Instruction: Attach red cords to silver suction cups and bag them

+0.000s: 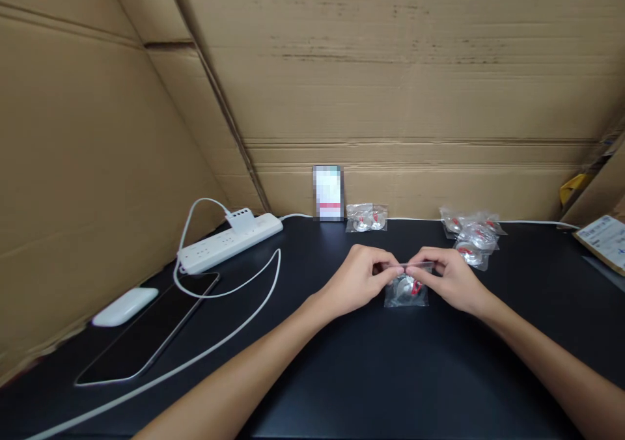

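Both my hands pinch the top edge of a small clear plastic bag [393, 297] over the black table. Inside it is a round, shiny metal item with a red part; its exact kind is hard to make out. My left hand [365, 272] has thumb and fingers closed on the bag's upper edge. From the other side my right hand [446, 276] grips the same edge, the two thumb tips almost touching. Similar bagged items [472, 235] lie in a loose pile beyond my right hand. Another pair of bagged items [367, 219] rests at the back, beyond my left hand.
A phone with a blurred screen [328, 194] leans against the cardboard wall [415, 101]. At left are a white power strip [229, 241], a looping white cable [244, 323], a dark phone [151, 329] and a white case [125, 306]. A labelled packet [603, 238] lies far right.
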A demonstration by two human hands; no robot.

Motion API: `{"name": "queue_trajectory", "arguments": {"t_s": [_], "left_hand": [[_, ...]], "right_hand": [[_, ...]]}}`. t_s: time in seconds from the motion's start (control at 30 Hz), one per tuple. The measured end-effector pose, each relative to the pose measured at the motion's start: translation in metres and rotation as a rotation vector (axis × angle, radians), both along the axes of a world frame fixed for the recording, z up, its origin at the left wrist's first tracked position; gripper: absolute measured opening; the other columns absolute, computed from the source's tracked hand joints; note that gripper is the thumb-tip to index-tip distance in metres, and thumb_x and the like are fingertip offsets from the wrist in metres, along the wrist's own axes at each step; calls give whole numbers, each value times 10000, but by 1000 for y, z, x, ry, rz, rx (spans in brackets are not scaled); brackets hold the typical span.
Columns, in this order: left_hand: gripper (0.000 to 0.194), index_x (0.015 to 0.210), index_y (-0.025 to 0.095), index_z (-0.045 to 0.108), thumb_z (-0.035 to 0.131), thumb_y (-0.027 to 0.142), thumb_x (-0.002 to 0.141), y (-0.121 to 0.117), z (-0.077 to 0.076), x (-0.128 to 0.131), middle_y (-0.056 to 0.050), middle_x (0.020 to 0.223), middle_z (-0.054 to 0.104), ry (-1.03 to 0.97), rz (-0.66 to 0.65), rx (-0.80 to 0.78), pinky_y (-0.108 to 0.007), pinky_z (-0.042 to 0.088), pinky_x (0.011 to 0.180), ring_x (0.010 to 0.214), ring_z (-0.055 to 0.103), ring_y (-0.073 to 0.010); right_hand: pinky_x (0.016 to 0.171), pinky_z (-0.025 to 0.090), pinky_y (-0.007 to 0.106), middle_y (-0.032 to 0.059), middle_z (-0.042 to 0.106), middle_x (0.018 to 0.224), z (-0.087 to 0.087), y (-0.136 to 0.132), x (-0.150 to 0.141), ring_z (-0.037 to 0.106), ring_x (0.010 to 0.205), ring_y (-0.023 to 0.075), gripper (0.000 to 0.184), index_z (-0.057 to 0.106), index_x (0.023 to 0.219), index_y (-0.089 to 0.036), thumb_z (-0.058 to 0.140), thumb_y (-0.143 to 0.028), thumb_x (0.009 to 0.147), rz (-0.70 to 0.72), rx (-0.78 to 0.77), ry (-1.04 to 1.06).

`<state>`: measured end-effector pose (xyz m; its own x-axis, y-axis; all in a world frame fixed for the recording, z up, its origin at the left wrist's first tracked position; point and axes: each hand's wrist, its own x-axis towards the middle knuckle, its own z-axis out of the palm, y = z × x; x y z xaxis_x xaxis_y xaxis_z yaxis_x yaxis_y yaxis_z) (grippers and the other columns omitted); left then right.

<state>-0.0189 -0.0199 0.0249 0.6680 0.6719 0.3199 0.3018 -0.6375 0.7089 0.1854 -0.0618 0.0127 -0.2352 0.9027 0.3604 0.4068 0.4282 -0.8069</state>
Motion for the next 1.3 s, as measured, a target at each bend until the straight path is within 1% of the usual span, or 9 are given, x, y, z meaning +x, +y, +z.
{"name": "queue_trajectory", "arguments": {"t_s": [0.23,0.4,0.53,0.67,0.83,0.97,1.13,1.23,1.3], "left_hand": [[264,792,176,746,555,340,871,19,-12,-7,-8,619,650,31,9,-78,-213,338,487,539,523,-117],[245,764,183,744,549,301,853,26,-11,-11,2,568,619,45,17,-74,-210,323,473,507,501,-110],[241,731,183,726,533,269,847,25,-9,-12,6,551,600,26,7,-46,-214,320,475,500,483,-107],[237,807,181,720,508,263,872,25,-13,-10,-11,659,649,9,7,-40,-222,370,529,572,522,-118],[196,968,162,679,586,289,852,25,-18,-8,-46,807,684,-62,-16,-169,-251,459,626,709,613,-152],[178,906,148,658,623,306,832,26,-22,-5,-39,782,674,-96,-29,-253,-257,464,640,704,618,-148],[171,841,144,621,633,313,816,36,-28,-5,-7,683,626,-268,60,-338,-247,462,604,604,572,-115],[176,845,143,629,636,313,802,52,-25,-8,-15,693,621,-336,183,-270,-224,448,559,593,558,-110],[174,823,141,622,624,314,806,69,-21,-9,-22,706,627,-332,320,-184,-214,440,543,582,555,-106]], "right_hand": [[714,553,341,62,753,815,-15,12,14,693,754,207,203,757,832,-184,706,-378,803,-2,-159,110],[700,565,340,66,764,820,-19,17,19,707,729,204,208,764,832,-185,716,-383,789,-18,-213,128],[687,566,344,58,754,788,-20,16,19,699,706,201,220,754,808,-183,727,-398,767,-41,-216,141],[669,545,325,45,729,751,-19,14,18,666,674,177,226,740,800,-176,727,-399,767,-59,-196,158],[601,504,294,29,678,722,-17,15,16,603,626,148,225,720,817,-177,711,-400,784,-104,-132,208],[585,496,295,29,665,712,-18,17,15,588,616,147,245,716,827,-178,729,-414,763,-131,-119,246],[542,484,281,44,661,731,-21,19,16,572,597,140,317,715,877,-162,709,-462,776,-183,-154,306],[524,471,273,52,659,741,-23,22,17,561,582,133,334,709,856,-151,695,-477,786,-214,-188,320],[526,464,271,50,655,741,-25,23,18,557,585,131,329,706,852,-149,689,-472,793,-211,-203,311]]}}
